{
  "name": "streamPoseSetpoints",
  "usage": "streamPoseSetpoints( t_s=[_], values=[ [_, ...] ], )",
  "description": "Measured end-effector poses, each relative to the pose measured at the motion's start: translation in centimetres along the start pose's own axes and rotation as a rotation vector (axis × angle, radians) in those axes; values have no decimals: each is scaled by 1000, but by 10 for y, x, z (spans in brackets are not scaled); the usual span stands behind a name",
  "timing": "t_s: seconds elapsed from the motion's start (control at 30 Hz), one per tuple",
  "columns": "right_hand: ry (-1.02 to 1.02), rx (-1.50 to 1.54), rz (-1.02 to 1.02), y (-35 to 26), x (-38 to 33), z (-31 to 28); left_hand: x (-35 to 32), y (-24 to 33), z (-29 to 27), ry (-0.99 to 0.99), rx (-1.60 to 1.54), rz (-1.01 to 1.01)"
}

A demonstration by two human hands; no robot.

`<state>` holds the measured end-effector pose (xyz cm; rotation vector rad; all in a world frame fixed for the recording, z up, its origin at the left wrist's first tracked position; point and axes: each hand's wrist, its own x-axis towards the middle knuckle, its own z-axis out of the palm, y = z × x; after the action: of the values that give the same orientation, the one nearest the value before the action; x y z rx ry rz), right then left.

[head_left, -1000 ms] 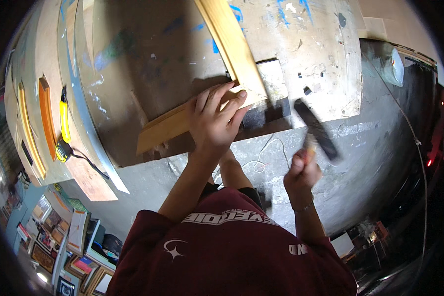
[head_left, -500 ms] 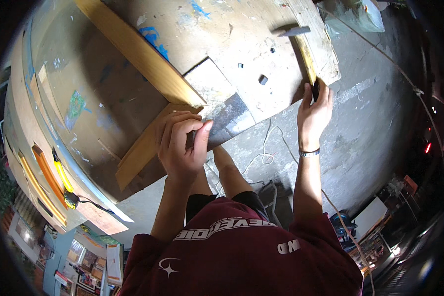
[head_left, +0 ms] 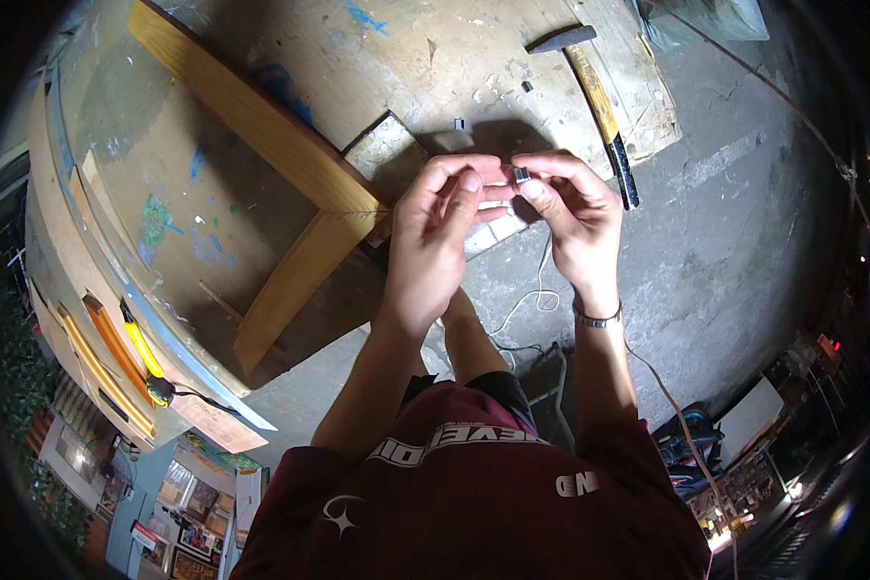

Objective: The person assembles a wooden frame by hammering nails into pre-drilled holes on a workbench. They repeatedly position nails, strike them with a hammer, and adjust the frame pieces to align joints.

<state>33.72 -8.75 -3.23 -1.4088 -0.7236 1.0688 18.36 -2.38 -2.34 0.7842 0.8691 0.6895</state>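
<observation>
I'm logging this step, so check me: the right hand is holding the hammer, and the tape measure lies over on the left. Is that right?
Not quite. In the head view, the right hand holds a small dark piece; the hammer lies on the worktable. The tape measure does lie on the left.

Small dark piece (head_left: 522, 176) partly hidden in right grip (head_left: 580, 211), pale bag (head_left: 717, 21) cut off above
</observation>
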Motion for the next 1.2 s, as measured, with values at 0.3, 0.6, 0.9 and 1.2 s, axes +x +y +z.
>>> streamPoseSetpoints(
  t_s=[0.3, 0.6, 0.9, 1.2],
  values=[
    [-111, -210, -254, -2, 7, -3, 8, 4, -19, -177, -292, -265],
    [-141, -61, -173, -18, 5, 4, -2, 0, -12, -55, -417, -137],
    [-156, -261, -256, -21, 7, -3, -4, 11, -13, -104, -346, -227],
    [-137, -55, -135, -9, 4, 0, -4, -3, -7, -19, -439, -129]
  ],
)
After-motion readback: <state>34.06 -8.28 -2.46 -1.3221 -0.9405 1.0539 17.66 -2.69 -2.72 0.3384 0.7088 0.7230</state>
